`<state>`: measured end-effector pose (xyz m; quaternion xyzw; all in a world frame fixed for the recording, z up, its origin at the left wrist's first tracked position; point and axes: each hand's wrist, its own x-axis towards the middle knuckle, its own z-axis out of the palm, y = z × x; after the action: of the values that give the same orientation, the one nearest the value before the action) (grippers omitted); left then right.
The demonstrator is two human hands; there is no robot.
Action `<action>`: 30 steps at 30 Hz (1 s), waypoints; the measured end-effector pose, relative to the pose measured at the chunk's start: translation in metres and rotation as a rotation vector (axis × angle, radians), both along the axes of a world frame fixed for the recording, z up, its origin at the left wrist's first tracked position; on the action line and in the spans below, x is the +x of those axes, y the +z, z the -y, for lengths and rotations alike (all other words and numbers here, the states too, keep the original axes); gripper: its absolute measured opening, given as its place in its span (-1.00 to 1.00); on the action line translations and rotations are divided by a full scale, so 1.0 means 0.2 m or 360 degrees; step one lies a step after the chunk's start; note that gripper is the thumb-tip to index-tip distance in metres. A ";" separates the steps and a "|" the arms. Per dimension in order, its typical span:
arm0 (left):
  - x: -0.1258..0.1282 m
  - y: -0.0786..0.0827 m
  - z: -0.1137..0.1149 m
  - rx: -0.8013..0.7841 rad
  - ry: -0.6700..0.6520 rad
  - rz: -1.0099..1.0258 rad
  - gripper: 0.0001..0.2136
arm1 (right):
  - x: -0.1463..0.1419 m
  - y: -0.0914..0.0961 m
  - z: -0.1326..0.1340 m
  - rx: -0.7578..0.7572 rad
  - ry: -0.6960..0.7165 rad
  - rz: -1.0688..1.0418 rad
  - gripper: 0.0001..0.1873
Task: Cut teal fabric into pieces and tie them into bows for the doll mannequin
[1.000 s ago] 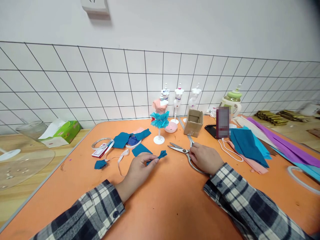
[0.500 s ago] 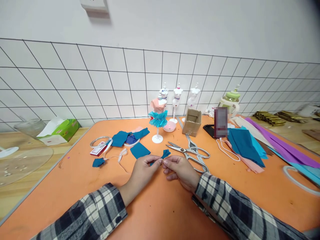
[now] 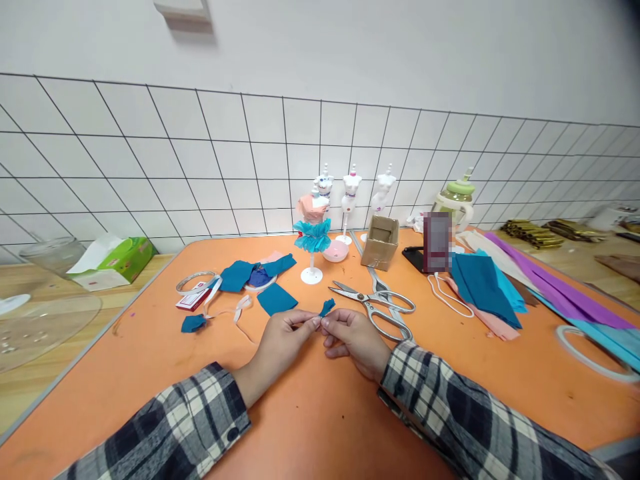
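Note:
Close together above the orange table (image 3: 300, 427), my left hand (image 3: 285, 341) and my right hand (image 3: 359, 339) pinch a small gathered piece of dark blue crepe paper (image 3: 327, 307) between fingertips. Its frilled end sticks up past the fingers; the pinched end is hidden. Just beyond my left hand lies a flat blue crepe paper square (image 3: 277, 299). Open-bladed metal scissors (image 3: 373, 301) rest beyond my right hand, across a metal strip. Behind the hands stands a small white dress form (image 3: 311, 275) dressed in pink and turquoise crepe paper.
At left lie a tape roll (image 3: 197, 283), a red-and-white box (image 3: 193, 299) and blue scraps (image 3: 193, 323). Farther back are a pink bowl (image 3: 335, 251), a cardboard box (image 3: 380, 245) and more dress forms (image 3: 351, 190). Crepe paper strips (image 3: 485, 287) and a phone (image 3: 437, 243) are at right.
The view has shifted slightly. The frilled end of the blue crepe paper has turned and shows narrower between the fingertips. Both hands keep their pinch, almost in place.

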<state>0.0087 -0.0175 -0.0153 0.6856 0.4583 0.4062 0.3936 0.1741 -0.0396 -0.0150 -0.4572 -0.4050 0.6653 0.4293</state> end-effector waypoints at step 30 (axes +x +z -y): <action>-0.04 0.03 -0.01 -0.0021 -0.0009 0.0051 -0.75 | 0.04 0.01 0.01 0.0010 0.0124 -0.0013 -0.54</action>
<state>0.0010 -0.0152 -0.0097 0.6777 0.4526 0.4129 0.4067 0.1826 -0.0417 -0.0127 -0.4370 -0.4228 0.6822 0.4060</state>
